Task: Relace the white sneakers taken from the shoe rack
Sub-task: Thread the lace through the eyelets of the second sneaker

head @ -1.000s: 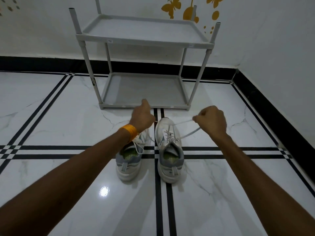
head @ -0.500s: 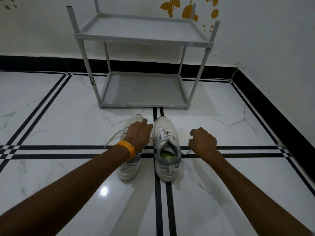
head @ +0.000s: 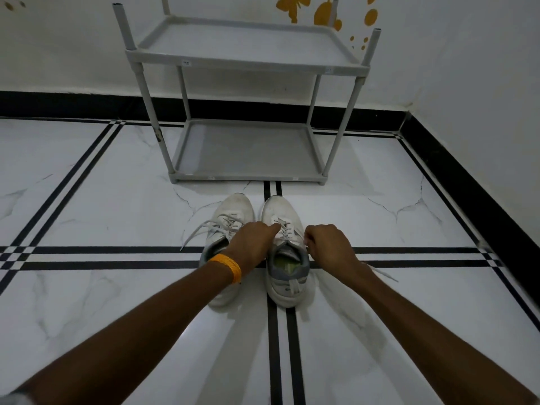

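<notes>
Right sneaker [head: 285,249]: your left hand [head: 253,241] and right hand [head: 328,244] sit clenched at its lace [head: 285,229]; the actual pinch is hidden. Risks: uneven pulls skew the crossings; the loose end [head: 382,273] on the floor may snag.

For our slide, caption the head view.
Both hands, left hand and right hand, work the laces of the right sneaker before a shoe rack.

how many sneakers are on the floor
2. The left sneaker lies partly under the left hand; the right sneaker sits beside it, before the shoe rack.
</notes>
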